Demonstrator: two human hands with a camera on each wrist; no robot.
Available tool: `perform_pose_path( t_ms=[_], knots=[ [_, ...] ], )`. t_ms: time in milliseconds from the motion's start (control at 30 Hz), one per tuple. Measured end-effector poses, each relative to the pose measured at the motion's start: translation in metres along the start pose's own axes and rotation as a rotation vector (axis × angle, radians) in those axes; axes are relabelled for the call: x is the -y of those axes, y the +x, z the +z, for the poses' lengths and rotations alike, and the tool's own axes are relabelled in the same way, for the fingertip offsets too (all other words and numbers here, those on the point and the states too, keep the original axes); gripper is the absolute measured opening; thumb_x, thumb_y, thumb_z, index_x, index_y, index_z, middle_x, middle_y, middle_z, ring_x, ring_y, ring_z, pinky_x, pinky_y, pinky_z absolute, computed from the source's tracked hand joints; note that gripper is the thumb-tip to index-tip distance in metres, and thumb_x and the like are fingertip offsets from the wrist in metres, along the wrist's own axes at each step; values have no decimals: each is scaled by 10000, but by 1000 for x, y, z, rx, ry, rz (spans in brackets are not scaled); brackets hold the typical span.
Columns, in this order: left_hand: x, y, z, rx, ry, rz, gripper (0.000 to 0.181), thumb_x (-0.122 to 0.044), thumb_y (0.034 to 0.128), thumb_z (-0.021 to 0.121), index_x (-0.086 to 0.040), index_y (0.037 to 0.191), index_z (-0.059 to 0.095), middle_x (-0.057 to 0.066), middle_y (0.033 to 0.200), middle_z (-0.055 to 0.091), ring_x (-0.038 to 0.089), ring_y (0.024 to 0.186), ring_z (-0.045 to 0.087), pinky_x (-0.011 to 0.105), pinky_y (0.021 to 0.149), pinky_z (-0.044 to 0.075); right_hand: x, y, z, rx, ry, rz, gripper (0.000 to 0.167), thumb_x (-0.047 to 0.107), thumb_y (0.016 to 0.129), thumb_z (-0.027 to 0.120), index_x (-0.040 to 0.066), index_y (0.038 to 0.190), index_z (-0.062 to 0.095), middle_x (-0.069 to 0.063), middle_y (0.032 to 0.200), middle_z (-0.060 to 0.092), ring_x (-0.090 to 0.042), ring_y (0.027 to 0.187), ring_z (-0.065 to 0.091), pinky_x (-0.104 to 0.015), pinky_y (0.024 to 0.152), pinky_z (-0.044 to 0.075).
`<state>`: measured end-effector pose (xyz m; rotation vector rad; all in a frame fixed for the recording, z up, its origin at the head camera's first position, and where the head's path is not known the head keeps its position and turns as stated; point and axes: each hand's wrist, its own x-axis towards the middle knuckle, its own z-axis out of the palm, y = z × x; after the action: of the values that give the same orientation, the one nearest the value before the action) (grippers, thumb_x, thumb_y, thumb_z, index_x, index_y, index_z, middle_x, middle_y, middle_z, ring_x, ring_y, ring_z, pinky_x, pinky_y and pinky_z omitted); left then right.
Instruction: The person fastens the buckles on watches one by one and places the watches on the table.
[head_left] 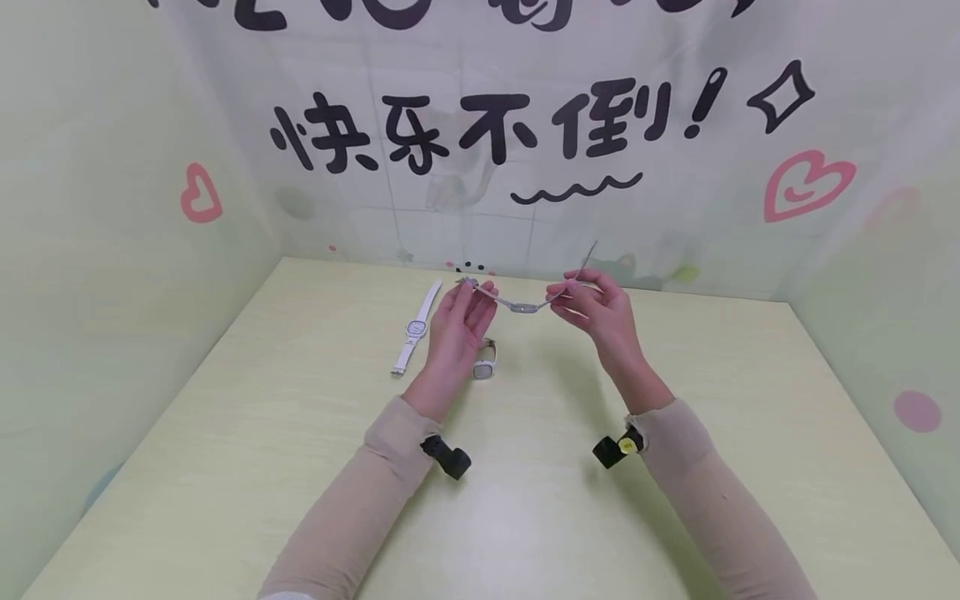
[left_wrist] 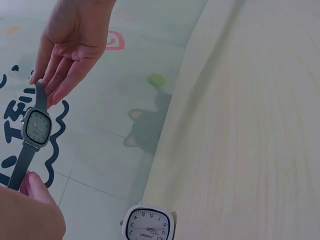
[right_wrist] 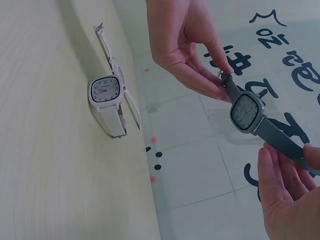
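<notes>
A grey wristwatch [head_left: 523, 308] with a squarish face is stretched out between both hands above the table's far part. My left hand [head_left: 459, 321] pinches the strap's buckle end [right_wrist: 226, 77], while my right hand [head_left: 596, 312] grips the other strap [right_wrist: 285, 142] between thumb and fingers. The strap's free tip sticks up past the right hand in the head view. In both wrist views the watch face [left_wrist: 37, 126] is turned toward the camera. Beside the left hand, a white watch [head_left: 483, 367] stands with its strap bent round, and another white watch [head_left: 416, 328] lies stretched out.
The pale wooden table [head_left: 510, 500] meets a printed cloth backdrop [head_left: 465, 217] at the back, with similar cloth walls at both sides. Black wrist cameras [head_left: 448, 457] are strapped on at both sleeve cuffs.
</notes>
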<state>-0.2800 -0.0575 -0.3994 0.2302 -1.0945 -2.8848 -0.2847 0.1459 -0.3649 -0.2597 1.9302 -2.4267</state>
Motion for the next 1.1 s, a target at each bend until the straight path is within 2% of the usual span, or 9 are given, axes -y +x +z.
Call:
perform_pose_path(
  t_ms=[100, 200, 367, 433, 467, 633, 767, 933, 1100],
  knots=[
    [-2, -2, 0, -3, 5, 1, 116, -190, 1029, 546, -130, 1128, 561, 5, 1064, 742, 107, 989, 729, 248, 956, 554, 0, -1, 0, 1, 8, -14, 262, 135, 1002, 593, -24, 1205, 545, 32, 922, 762, -101, 910, 740, -273, 862, 594],
    [-4, -4, 1, -5, -7, 8, 95, -150, 1027, 545, -123, 1116, 565, 8, 1074, 742, 109, 1003, 725, 252, 968, 549, 1, -2, 1, 2, 17, -26, 313, 119, 988, 612, -69, 1225, 533, 27, 927, 753, -103, 920, 732, -277, 875, 590],
    [-7, -4, 1, -12, -26, 11, 106, -107, 1015, 559, -118, 1115, 591, 17, 1044, 755, 114, 1005, 727, 264, 972, 551, 2, -4, 0, 2, 20, -34, 206, 94, 982, 615, -4, 1163, 594, 26, 936, 745, -99, 929, 724, -269, 882, 585],
    [-8, -4, 1, -9, -27, 6, 110, -105, 1013, 562, -117, 1117, 597, 21, 1046, 753, 117, 1007, 724, 264, 976, 550, 2, -4, 0, 5, 22, -35, 188, 89, 980, 616, 10, 1150, 606, 25, 936, 745, -97, 928, 724, -269, 882, 585],
    [-9, -4, 0, -6, -25, 4, 108, -110, 1012, 564, -116, 1114, 601, 53, 1111, 741, 119, 1010, 723, 264, 980, 548, 2, -4, 0, 6, 22, -34, 188, 88, 978, 620, 10, 1149, 609, 25, 938, 745, -97, 928, 724, -269, 882, 585],
    [-11, -5, -1, 6, -10, 4, 72, -136, 1012, 573, -118, 1063, 622, 57, 1096, 742, 128, 1009, 719, 273, 984, 548, 4, -6, 2, 21, 19, -36, 163, 81, 973, 626, 24, 1126, 626, 24, 932, 747, -95, 923, 726, -267, 878, 585],
    [-14, -6, -1, 26, 11, 25, 64, -123, 1021, 554, -122, 1014, 617, 10, 977, 762, 115, 956, 731, 275, 966, 557, 3, -7, 3, 30, -20, -44, 157, 69, 976, 617, 21, 1126, 628, 29, 927, 744, -88, 917, 723, -258, 870, 587],
    [-18, -9, 0, 58, 47, 56, 83, -109, 1028, 536, -124, 994, 610, -3, 977, 761, 110, 945, 724, 268, 966, 557, 3, -8, 5, 52, -98, -58, 342, 77, 968, 633, -111, 1246, 564, 39, 944, 733, -79, 916, 720, -253, 867, 586],
    [-23, -12, 0, 74, 96, 76, 98, -97, 1025, 535, -134, 977, 612, -15, 976, 754, 110, 962, 713, 265, 968, 556, 3, -12, 8, 70, -171, -74, 375, 85, 966, 640, -116, 1273, 560, 56, 952, 724, -68, 913, 715, -261, 873, 582]
  ],
)
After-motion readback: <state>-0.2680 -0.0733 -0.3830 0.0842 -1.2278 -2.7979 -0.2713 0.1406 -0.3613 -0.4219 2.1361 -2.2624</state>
